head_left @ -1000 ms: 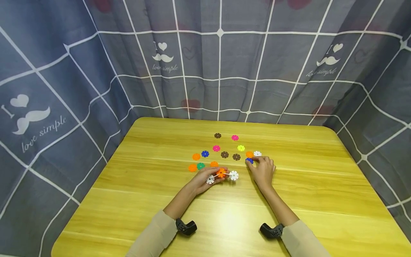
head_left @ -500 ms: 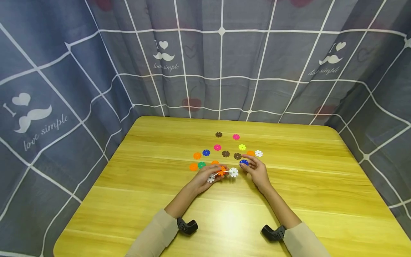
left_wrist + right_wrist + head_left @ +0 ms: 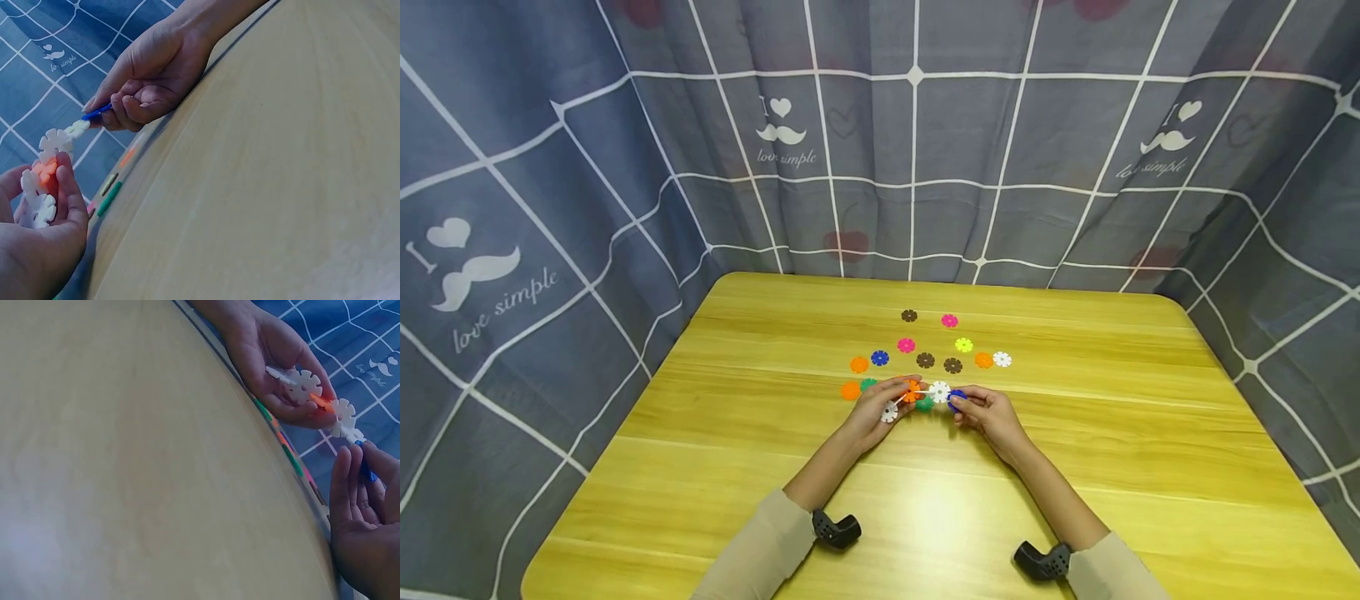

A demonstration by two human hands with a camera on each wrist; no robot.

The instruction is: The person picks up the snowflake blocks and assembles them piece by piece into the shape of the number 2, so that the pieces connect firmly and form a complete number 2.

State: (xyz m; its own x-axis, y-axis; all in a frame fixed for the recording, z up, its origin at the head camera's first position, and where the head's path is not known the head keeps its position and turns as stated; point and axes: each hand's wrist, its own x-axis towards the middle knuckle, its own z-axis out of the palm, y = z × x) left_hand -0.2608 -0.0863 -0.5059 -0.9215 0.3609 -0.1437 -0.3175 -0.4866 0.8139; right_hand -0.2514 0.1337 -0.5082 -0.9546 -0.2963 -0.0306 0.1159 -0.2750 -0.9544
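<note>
My left hand [image 3: 872, 415] grips a small chain of notched snowflake discs by its orange disc [image 3: 912, 391]. White discs are joined on both sides of the orange one; a white disc [image 3: 939, 392] ends the chain on the right. A blue snowflake disc [image 3: 957, 401] is pinched between the thumb and fingers of my right hand [image 3: 1000, 422]. In the left wrist view, the blue disc [image 3: 97, 112] stands edge-on against the end white disc [image 3: 77, 129]. Whether their slots interlock I cannot tell. Part of the chain is hidden by the left fingers.
Loose discs lie flat on the wooden table [image 3: 1112, 467] beyond the hands: orange [image 3: 859, 364], blue [image 3: 880, 357], pink [image 3: 906, 345], brown [image 3: 952, 365], yellow [image 3: 963, 344] and white [image 3: 1002, 359]. A green disc [image 3: 924, 403] shows below the chain. A grey checked curtain [image 3: 872, 217] surrounds the table.
My right hand has picked the blue disc off the table and brought it left to the chain's white end. The left hand has lifted the chain slightly and stays near its place.
</note>
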